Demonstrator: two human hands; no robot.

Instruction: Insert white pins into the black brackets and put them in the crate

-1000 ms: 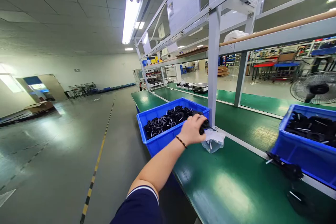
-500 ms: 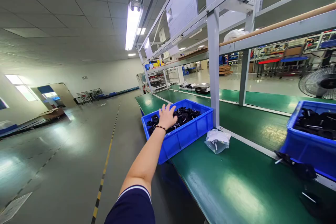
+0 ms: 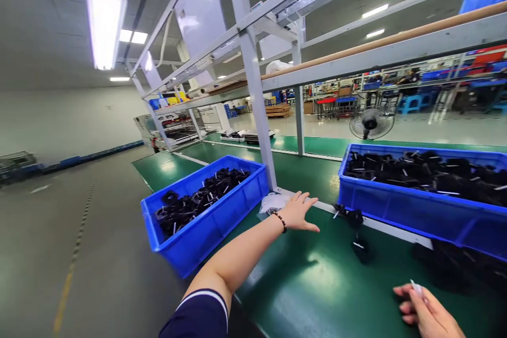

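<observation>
My left hand (image 3: 299, 212) reaches out over the green bench with its fingers spread and nothing in them. Just behind its wrist lies a clear plastic bag (image 3: 270, 204) with white contents, partly covered by the hand. To its left stands a blue bin (image 3: 222, 224) full of black parts (image 3: 209, 190) with short white pins. Low on the right, my right hand (image 3: 430, 310) pinches a small white piece (image 3: 415, 288) between thumb and fingers; its exact kind is too small to tell. Loose black parts (image 3: 361, 249) lie on the bench between the hands.
A second blue bin (image 3: 404, 203), also holding black parts, stands on the right. A white metal post (image 3: 257, 105) rises from the green bench (image 3: 309, 296) beside the left bin, carrying a shelf rail. A fan (image 3: 371, 123) stands beyond the bench.
The view has turned right. My left hand has left the parts in the left bin and moved right, over the bench. My right hand has come into view with the white piece.
</observation>
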